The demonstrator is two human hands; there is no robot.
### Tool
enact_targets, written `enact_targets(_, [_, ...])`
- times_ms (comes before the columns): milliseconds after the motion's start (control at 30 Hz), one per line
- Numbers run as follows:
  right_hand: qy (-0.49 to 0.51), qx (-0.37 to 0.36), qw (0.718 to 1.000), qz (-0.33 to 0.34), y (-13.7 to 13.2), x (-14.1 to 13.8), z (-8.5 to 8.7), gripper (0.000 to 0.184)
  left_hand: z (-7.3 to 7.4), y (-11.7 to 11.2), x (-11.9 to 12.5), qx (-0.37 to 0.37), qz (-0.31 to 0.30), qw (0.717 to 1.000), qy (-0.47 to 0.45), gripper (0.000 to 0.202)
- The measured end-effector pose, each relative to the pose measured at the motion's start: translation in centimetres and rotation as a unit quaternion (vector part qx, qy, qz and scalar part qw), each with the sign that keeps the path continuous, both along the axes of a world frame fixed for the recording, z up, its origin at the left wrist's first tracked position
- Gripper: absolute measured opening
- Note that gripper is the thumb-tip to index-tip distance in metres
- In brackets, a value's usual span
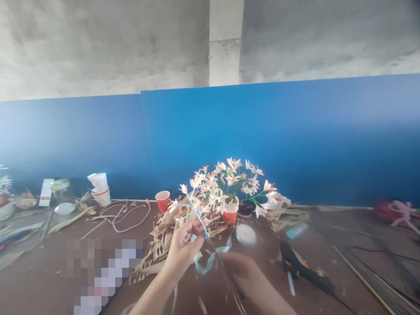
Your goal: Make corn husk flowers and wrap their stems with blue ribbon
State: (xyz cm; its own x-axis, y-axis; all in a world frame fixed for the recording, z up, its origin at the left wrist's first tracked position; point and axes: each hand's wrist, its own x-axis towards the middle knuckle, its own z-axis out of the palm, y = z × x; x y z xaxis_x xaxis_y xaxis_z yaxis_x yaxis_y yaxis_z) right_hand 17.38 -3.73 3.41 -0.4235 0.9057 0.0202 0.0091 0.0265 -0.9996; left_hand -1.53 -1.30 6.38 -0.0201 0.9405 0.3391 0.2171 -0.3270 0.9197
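My left hand (187, 245) is closed on an artificial flower stem (197, 213) wrapped in pale blue tape, pinching it between thumb and fingers. White flowers (183, 189) stand out at its upper end, and a thin dark bare length runs down below the hand. Motion smears my right hand (239, 267) beside that lower length, so I cannot tell how its fingers are set. A loose loop of pale blue tape (206, 266) hangs between the hands. It leads towards a tape roll (246, 235) lying on the brown table (262, 288).
Behind the hands, a red paper cup (230, 217) holds several white flowers; another red cup (162, 201) stands left. Dry husks (164, 232) lie around them. A black glue gun (305, 269) rests at right, with cords and wires beyond. A blue partition (262, 131) borders the back.
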Motion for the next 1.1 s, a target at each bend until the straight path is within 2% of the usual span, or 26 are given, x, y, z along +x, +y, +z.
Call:
enact_targets(100, [-0.001,0.027,1.0,-0.015,0.1,0.0,0.1,0.041,-0.3,0.0,0.2,0.002,-0.009,1.0,0.0,0.025])
enact_targets(267, [-0.028,0.046,0.995,-0.079,0.3,-0.4,-0.8,0.035,-0.4,-0.2,0.5,-0.021,-0.018,0.999,-0.029,0.03])
enact_targets(400, [-0.033,0.055,0.992,-0.104,0.2,-0.4,-1.2,0.034,-1.0,0.0,0.7,-0.038,-0.02,0.998,-0.048,0.035])
enact_targets(633, [-0.01,0.016,0.995,-0.093,0.3,-0.4,-1.5,0.036,-1.8,0.4,0.6,-0.052,-0.032,0.993,-0.1,0.058])
enact_targets(833, [-0.016,0.034,0.992,-0.12,0.1,-0.7,-1.2,0.034,-1.7,0.2,0.8,-0.079,-0.05,0.99,-0.108,0.056])
enact_targets(1100, [0.022,0.015,0.994,-0.103,0.0,-0.7,-1.3,0.042,-1.6,-0.1,1.0,-0.105,-0.055,0.982,-0.149,0.052])
